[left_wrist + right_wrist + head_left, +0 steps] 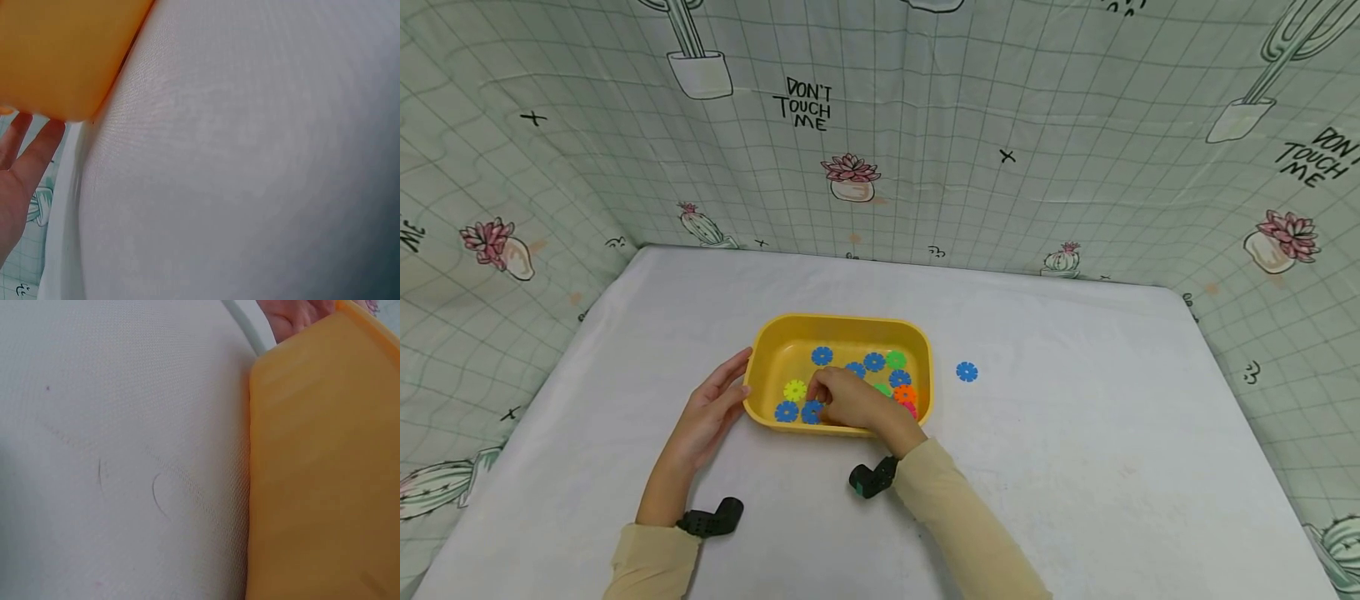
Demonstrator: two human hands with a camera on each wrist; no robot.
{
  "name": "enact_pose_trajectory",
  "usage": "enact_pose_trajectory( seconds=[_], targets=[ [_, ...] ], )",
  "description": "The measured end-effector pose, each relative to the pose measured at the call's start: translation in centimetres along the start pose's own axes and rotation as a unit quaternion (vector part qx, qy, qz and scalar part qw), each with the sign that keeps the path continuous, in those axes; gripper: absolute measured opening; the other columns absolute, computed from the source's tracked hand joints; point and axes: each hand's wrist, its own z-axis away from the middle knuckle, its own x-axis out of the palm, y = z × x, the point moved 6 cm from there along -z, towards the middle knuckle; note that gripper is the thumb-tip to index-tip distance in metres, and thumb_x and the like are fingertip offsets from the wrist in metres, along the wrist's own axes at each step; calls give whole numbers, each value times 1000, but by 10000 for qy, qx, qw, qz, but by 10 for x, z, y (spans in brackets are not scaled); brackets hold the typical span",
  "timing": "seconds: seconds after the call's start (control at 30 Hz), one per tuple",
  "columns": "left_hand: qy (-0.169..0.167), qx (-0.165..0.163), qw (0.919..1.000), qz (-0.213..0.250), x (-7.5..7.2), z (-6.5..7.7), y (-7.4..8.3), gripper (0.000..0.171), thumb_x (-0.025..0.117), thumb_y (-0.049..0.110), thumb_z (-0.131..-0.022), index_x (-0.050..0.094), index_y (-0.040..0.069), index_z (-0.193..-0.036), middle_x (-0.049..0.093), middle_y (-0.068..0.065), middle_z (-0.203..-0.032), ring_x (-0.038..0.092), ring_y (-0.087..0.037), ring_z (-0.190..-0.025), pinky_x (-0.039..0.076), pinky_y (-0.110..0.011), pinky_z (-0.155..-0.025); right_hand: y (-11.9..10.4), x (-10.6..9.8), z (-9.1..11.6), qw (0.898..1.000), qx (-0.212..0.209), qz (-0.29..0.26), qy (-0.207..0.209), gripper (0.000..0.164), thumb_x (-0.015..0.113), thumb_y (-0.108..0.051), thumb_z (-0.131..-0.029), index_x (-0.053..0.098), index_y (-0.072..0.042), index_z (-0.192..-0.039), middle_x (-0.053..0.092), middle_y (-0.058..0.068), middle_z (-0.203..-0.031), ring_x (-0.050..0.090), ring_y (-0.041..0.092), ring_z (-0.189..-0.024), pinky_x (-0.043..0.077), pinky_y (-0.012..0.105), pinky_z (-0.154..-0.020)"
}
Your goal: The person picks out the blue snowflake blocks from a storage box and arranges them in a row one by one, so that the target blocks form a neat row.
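Note:
A yellow plastic tray (842, 323) with rounded corners holds several small notched discs: blue, green, yellow, orange and pink. My left hand (703, 417) is at its left end, fairly straight fingers touching the outer wall; in the left wrist view the fingers (39, 156) meet the tray (56, 56) wall. My right hand (850, 400) reaches over the front rim into the tray, fingers bent down near a yellow disc (794, 390) and a blue disc (811, 412). Its fingertips are partly hidden, and I cannot tell whether they pinch a disc. The right wrist view shows the tray's outer wall (325, 456).
One blue disc (967, 372) lies by itself on the white-covered table (1075, 450), right of the tray. A cactus-print cloth (925, 108) hangs behind and along both sides of the table. Each wrist wears a black camera, such as the left camera (711, 518).

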Motion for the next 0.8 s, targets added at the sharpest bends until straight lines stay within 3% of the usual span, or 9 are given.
enact_pose_trajectory(
  seconds=[0.3,0.8],
  targets=[
    [2,2,10000,-6,0,-1,0,56,49,15,-96,26,10,-147,24,-14,-152,48,3,-113,45,-10,-90,1,-2,0,9997,78,-135,161,8,66,-6,-84,61,-9,-90,54,-2,-75,48,9,-70,42,16,-63],
    [2,-15,10000,-41,0,0,0,55,48,14,-97,26,11,-147,24,-13,-152,47,1,-115,44,-10,-91,1,-14,6,9930,141,-1006,601,4,64,-8,-85,63,-8,-89,56,0,-76,49,11,-69,42,16,-60]
  ],
)
